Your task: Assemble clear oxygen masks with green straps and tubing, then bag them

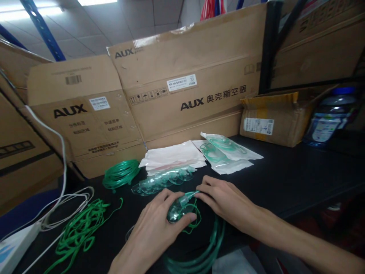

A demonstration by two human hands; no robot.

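A clear green oxygen mask (174, 214) is gripped in my left hand (155, 222), thumb and fingers wrapped round its sides. At the mask's connector, my right hand (221, 196) pinches the end of a green tube (194, 193). Below the hands the tubing (196, 262) hangs in loose loops toward the table's front edge. A thin green elastic strap (196, 225) dangles from the mask between the hands. Just beyond them lies a row of nested clear green masks (164, 180). Whether the tube is fully seated on the connector I cannot tell.
Coiled green tubing (121, 174) and tangled green straps (82, 224) lie left, near white cables (64, 205). White pouches (172, 154) and packed mask sets (228, 150) sit behind. Cardboard panels (194, 87) wall the back; a small carton (270, 118) and blue-capped bottle (327, 118) stand right.
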